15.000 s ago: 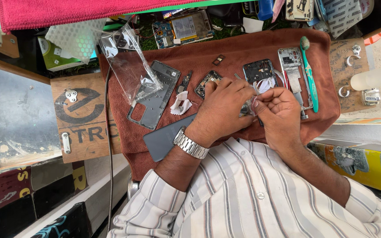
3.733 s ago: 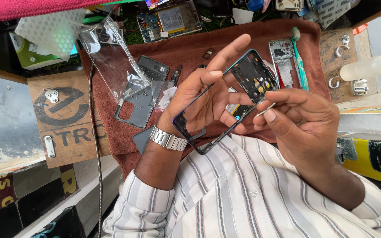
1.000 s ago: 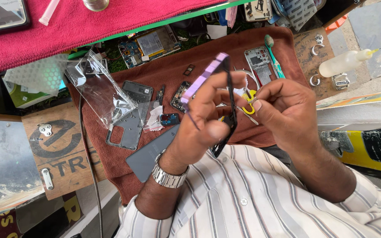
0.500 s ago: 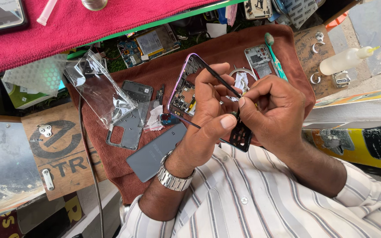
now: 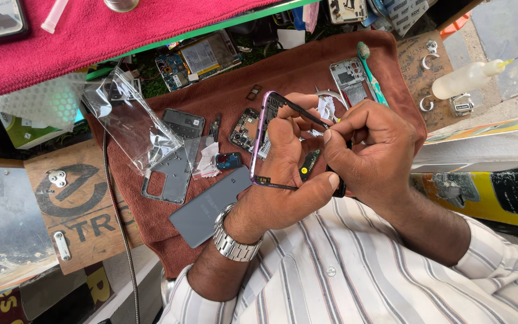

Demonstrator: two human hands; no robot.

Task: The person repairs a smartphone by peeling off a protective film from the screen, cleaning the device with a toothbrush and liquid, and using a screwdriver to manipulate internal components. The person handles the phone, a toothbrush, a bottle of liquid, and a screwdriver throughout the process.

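My left hand [image 5: 283,186], with a metal watch on its wrist, grips a stripped phone frame [image 5: 262,132] with a purple edge, held on edge above the brown cloth [image 5: 295,66]. The thumb runs along the frame's lower side. My right hand [image 5: 373,150] is curled against the frame's right side, fingertips pinched at its top edge; whether it holds a small tool I cannot tell. A small yellow-marked part [image 5: 308,167] shows inside the frame between both hands.
On the cloth lie a grey back cover [image 5: 208,207], a dark inner plate [image 5: 175,156], a clear plastic bag [image 5: 130,123], a circuit board [image 5: 244,129], another phone chassis [image 5: 349,78] and a green toothbrush [image 5: 370,72]. A white squeeze bottle [image 5: 469,78] lies to the right.
The frame has turned from facing me to standing nearly on edge. My right hand has closed into a tighter curl against its right side.
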